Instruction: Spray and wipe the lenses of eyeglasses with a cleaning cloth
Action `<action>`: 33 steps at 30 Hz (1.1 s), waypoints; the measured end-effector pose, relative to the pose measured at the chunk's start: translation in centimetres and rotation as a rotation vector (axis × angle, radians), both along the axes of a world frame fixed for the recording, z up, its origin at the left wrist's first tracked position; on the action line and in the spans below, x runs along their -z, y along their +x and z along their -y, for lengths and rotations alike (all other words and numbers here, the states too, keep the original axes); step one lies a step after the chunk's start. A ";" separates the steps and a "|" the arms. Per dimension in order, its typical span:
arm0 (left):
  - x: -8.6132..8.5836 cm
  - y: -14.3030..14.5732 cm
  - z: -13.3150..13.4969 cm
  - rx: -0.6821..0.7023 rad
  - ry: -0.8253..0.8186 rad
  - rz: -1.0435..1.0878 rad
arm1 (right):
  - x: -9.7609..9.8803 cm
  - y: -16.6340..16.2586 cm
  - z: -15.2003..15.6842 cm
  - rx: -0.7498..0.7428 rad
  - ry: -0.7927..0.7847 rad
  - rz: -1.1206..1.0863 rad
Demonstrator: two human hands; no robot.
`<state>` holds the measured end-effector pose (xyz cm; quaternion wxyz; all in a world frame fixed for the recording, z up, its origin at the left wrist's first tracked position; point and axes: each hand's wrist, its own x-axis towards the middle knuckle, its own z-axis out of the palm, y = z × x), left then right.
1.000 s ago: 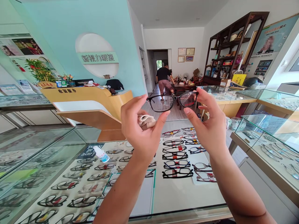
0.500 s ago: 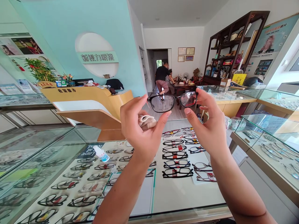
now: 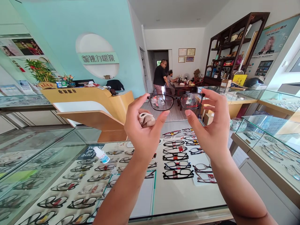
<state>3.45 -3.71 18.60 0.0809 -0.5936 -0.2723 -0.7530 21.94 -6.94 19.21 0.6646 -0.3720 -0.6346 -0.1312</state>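
A pair of dark-framed eyeglasses is held up before me above the glass counter, its lenses facing me and its front nearly level. Red lettering shows on the right lens. My left hand grips the left end of the frame and also keeps a crumpled beige cloth in its curled fingers. At the opposite end, my right hand has hold of the frame between thumb and fingers. Below lie rows of eyeglasses, and a small white dropper bottle is to the left.
A glass counter spans the front, with a white board edged in green on it. Display cases stand left and right. Beyond is a wooden reception desk. Two people are at a dark table at the back.
The eyeglasses have turned to face me more squarely, and both hands have shifted slightly right. In the background, the standing person has straightened up.
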 end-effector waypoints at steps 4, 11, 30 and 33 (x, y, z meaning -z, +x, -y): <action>0.0 0.0 -0.2 -0.004 -0.025 0.001 | 0.0 0.0 -0.1 0.012 0.019 0.014; 0.1 -0.3 -1.1 0.135 -0.114 -0.005 | 0.0 -0.3 0.1 0.031 0.080 0.010; 0.6 -0.3 -1.8 0.239 -0.194 0.005 | -0.1 -0.7 0.6 0.043 0.072 -0.010; 0.7 -0.2 -1.7 0.197 -0.173 0.003 | 0.0 -0.6 0.5 0.046 0.027 -0.019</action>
